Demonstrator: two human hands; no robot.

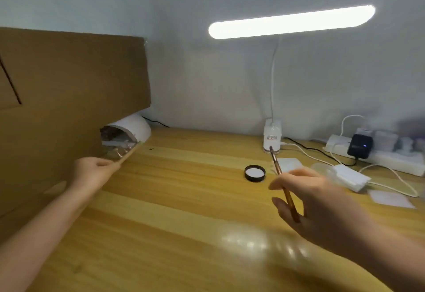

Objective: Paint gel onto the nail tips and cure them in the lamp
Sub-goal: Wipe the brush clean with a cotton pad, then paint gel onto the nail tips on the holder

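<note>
Head view, items placed relative to the white curing lamp (132,128) at the desk's (184,211) far left, half behind a cardboard sheet (69,98). Your left hand (92,172) pinches a wooden stick (127,153) carrying nail tips (118,152), its far end at the lamp's mouth. Your right hand (315,199), well right of the lamp, grips a brush (281,180), bristles up. Black jar lid (254,173): between lamp and brush. Lit desk light (292,22): above, to the right. Power strip (377,153): far right.
</note>
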